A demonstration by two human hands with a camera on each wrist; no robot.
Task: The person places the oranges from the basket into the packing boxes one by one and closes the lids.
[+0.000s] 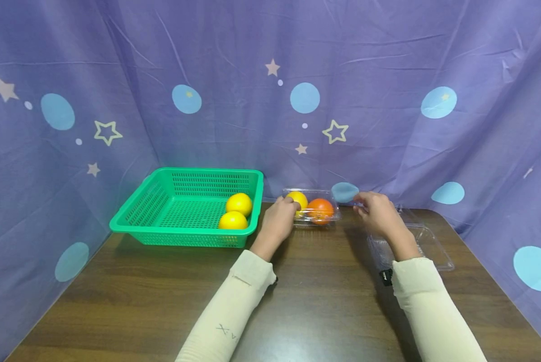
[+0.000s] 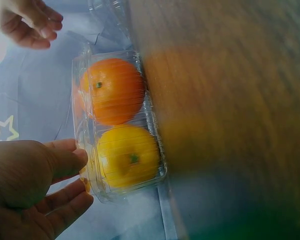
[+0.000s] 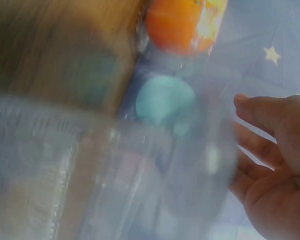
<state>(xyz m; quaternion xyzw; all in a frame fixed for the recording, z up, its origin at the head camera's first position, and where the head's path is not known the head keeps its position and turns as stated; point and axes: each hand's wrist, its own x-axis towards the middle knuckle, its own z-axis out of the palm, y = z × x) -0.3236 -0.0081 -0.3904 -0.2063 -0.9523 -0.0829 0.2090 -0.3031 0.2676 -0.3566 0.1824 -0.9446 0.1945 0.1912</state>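
A clear plastic fruit box [image 1: 314,219] stands at the back of the table with a yellow fruit [image 2: 129,156] and an orange fruit [image 2: 115,92] side by side inside. Its lid lies over both fruits. My left hand [image 1: 279,217] holds the box's left end, thumb and fingertips at the lid's edge in the left wrist view. Off to the right of the box, my right hand [image 1: 379,213] is in the air with loosely bent fingers and nothing between them. In the right wrist view that hand [image 3: 277,160] appears apart from the box.
A green basket [image 1: 186,230] on the left contains two yellow fruits [image 1: 239,204]. Another clear plastic container [image 1: 433,244] lies on the right, partly hidden by the right arm. A purple curtain [image 1: 234,146] hangs close behind the table [image 1: 315,311].
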